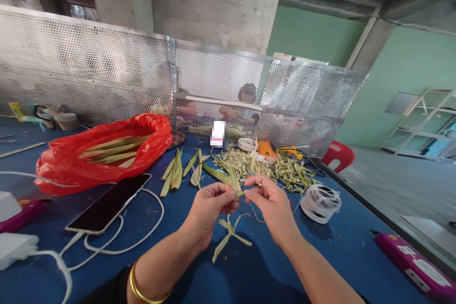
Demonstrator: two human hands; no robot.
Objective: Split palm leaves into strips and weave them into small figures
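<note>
My left hand (211,202) pinches a leaf strip (234,179). My right hand (270,202) curls nearly closed beside its end; its hold I cannot tell.

From here I make out a bare workshop: a raw concrete wall (213,4), a green wall (427,61), a grey floor (374,175) and a metal shelf (404,129). I see a heap of leaf strips (294,171) on a blue worktable (342,247), with people (248,97) behind a perforated metal divider (217,69).
</note>
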